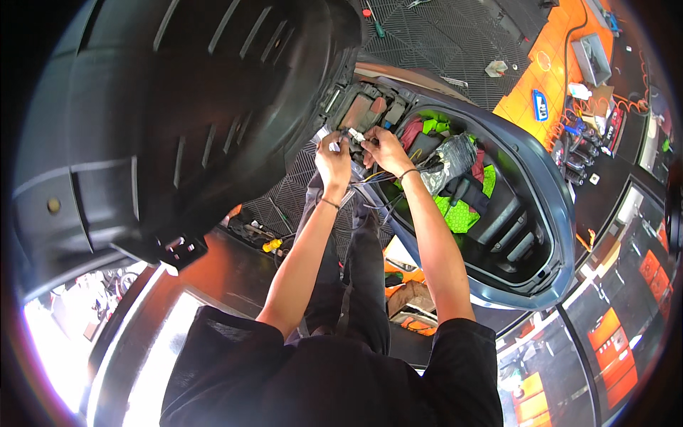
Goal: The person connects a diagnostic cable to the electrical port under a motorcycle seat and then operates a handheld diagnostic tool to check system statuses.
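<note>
My left hand (334, 160) is closed on a small dark connector (344, 134) over the opened body of a scooter. Just to its right, my right hand (384, 149) pinches a white connector (357, 135), its fingertips nearly meeting those of the left. Loose wires (384, 176) hang from around both hands across the front edge of the storage bin (516, 206). Behind the connectors is the exposed compartment (359, 110) with black fittings and reddish parts. The bin holds green and maroon cloths (455, 213) and a grey crumpled bundle (455, 160).
The raised black seat underside (121, 114) fills the upper left. Dark grid mats (427, 43) and orange tiles (530, 78) bear a screwdriver (376, 25), blue bottle (541, 105), grey tray (590, 60) and assorted hoses and tools (576, 142). Orange-fronted cabinets (615, 356) stand at lower right.
</note>
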The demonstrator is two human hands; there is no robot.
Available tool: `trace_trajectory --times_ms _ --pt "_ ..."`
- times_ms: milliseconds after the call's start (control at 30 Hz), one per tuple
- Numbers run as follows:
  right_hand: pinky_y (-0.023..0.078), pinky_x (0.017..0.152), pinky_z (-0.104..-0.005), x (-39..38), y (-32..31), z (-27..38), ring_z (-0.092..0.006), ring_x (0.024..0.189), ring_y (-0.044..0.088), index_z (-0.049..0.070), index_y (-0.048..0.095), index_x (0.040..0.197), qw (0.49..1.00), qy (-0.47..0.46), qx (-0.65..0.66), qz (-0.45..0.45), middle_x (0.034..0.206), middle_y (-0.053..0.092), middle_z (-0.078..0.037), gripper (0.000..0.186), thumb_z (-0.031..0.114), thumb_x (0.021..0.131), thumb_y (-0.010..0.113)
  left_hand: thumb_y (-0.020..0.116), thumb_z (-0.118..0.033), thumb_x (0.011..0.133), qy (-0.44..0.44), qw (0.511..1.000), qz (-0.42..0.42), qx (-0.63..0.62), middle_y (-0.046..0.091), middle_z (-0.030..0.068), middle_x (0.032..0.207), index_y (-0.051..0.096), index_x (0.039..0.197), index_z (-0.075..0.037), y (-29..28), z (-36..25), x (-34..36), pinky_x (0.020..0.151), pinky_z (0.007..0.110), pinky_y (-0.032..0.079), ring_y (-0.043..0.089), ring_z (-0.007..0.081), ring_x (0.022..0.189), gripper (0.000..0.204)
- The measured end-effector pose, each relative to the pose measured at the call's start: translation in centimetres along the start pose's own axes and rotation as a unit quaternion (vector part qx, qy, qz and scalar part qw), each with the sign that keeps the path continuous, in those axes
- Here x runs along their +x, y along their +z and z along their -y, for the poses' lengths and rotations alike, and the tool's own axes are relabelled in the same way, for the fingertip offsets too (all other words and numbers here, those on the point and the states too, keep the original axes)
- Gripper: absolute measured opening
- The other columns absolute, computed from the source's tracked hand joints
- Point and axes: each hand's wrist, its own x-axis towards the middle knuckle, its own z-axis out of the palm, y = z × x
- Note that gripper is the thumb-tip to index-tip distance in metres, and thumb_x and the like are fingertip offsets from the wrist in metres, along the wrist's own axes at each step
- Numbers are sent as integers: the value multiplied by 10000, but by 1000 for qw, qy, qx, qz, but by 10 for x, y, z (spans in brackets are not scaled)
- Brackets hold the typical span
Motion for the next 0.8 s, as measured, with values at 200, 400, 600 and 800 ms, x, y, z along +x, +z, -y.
trace_trajectory --times_ms 200,400,600,800 --pt "587 530 -350 5 -5 -15 -256 619 713 -111 547 1035 999 -27 15 17 710 671 -177 156 -6 937 607 700 -361 904 -120 987 110 -16 718 136 753 709 1121 -23 -9 -10 5 632 348 532 689 220 643 401" --pt "575 509 -343 5 -9 -14 -241 604 703 -118 552 1064 998 -51 -29 38 715 660 -172 193 21 942 610 681 -334 953 -327 856 207 -342 524 23 620 591 955 -45 -2 -21 13 369 261 242 341 73 397 303" --pt "545 486 -304 2 -10 -11 -160 578 645 -92 557 1019 996 -51 -55 44 776 610 -99 142 33 966 598 688 -315 952 -380 770 225 -460 501 22 611 529 992 -73 9 -8 11 365 266 241 337 93 392 292" --pt "574 502 -311 4 -7 -13 -154 571 640 -95 564 1006 997 -50 -54 35 754 609 -84 153 44 963 612 684 -316 957 -394 767 194 -468 473 8 585 531 998 -81 16 1 10 361 264 238 355 95 399 283"
